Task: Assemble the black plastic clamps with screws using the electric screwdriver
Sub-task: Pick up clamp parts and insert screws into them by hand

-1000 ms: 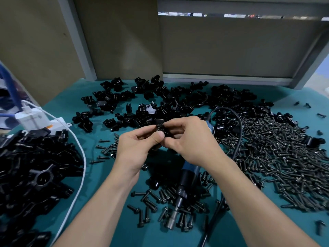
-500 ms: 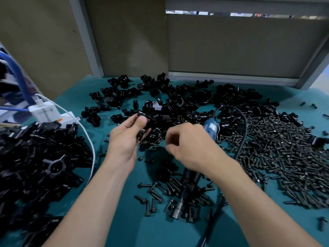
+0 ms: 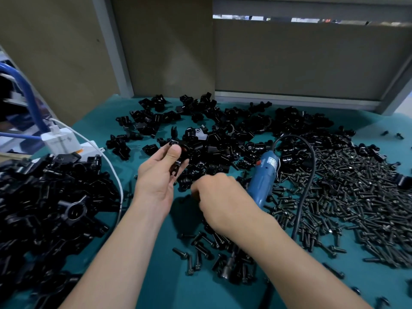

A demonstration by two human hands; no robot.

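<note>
Lying nearest: loose screws (image 3: 200, 248) scattered on the teal table (image 3: 160, 286), some of them around the metal tip of the electric screwdriver (image 3: 262, 181).
Right hand (image 3: 219, 198): knuckles up, with the fingers curled down toward the table just past those screws; the fingertips are hidden, so I cannot tell whether they hold anything.
Electric screwdriver: lies flat on the table, its blue body showing just right of the right hand and its lower part hidden under the right forearm; its black cable (image 3: 311, 175) loops up and round to the right.
Left hand (image 3: 157, 177): raised above the table, palm toward the camera, thumb and fingers pinching a black clamp (image 3: 181, 152).
Hands: apart, the left one up and to the left of the right.
Screw heap (image 3: 356, 208): a wide, dense spread of dark screws covering the right of the table.
Left heap (image 3: 55, 208): a big pile of black plastic parts at the left edge.
Clamp pile (image 3: 214, 132): unsorted black clamp pieces across the middle, beyond both hands.
White charger (image 3: 60, 141): behind the left heap, with a white cable (image 3: 117, 181) curving along the heap's right side.
Back panels (image 3: 289, 63): plain boards standing behind the table.
</note>
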